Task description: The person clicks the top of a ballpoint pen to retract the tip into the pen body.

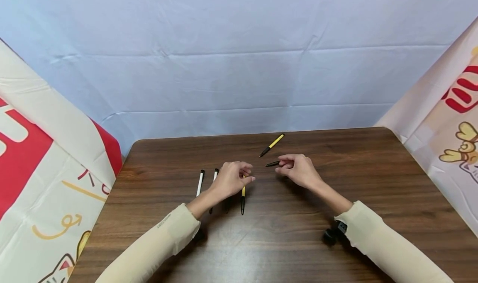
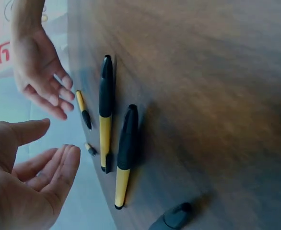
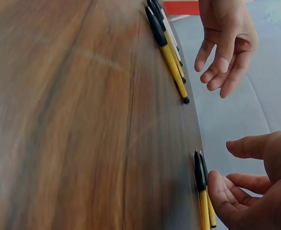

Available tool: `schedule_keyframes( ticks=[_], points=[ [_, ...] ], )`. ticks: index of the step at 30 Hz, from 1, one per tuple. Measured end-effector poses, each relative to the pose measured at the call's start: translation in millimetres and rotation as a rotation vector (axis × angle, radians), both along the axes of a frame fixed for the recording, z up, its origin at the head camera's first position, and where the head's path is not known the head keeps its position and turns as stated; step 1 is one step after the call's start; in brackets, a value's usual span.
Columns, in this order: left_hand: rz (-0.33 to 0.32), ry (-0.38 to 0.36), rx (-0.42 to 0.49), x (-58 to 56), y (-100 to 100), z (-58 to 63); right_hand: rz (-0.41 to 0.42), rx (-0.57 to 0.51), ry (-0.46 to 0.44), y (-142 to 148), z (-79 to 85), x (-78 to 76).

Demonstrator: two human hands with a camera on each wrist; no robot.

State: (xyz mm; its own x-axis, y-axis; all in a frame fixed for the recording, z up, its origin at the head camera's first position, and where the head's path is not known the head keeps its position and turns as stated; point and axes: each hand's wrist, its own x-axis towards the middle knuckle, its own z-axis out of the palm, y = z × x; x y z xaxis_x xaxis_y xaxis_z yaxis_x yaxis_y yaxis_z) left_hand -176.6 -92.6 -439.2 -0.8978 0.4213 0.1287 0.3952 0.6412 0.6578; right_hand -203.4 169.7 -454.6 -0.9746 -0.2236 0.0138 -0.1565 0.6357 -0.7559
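Observation:
My left hand [image 1: 232, 178] hovers over a row of pens on the table, thumb and fingers apart with nothing between them. In that row lie a yellow pen with a black grip [image 1: 243, 200], a white pen [image 1: 200, 184] and a second white pen [image 1: 215, 174]; another is mostly hidden beneath the hand. My right hand [image 1: 299, 171] is loosely spread beside a black-tipped pen [image 1: 271, 164], which it partly covers in the head view. In the right wrist view this pen's yellow barrel [image 3: 204, 211] lies by the fingertips, with the thumb well away.
Farther back, a yellow pen [image 1: 277, 140] lies slantwise near the rear edge of the brown wooden table [image 1: 336, 150]. A pale cloth [image 1: 239, 79] hangs behind the table, with printed cloths at both sides. A black device [image 1: 330, 235] shows at the right cuff.

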Motion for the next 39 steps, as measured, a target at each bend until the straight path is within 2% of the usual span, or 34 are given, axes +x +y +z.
schedule_keyframes(
  ticks=[4, 13, 27, 39],
  points=[
    [-0.013, -0.020, 0.030, -6.0, 4.9, 2.0, -0.019, 0.017, 0.016, 11.5, -0.3, -1.1],
    [-0.050, -0.044, -0.008, -15.2, 14.2, 4.6, -0.045, 0.042, 0.037, 32.1, 0.3, -2.3],
    [-0.071, -0.097, 0.007, -32.3, 33.7, 0.7, -0.107, 0.070, 0.078, 60.9, -0.9, -11.4],
    [-0.079, -0.077, -0.027, -43.5, 51.7, -0.9, -0.126, 0.083, 0.070, 64.9, -6.2, -17.9]
  ],
)
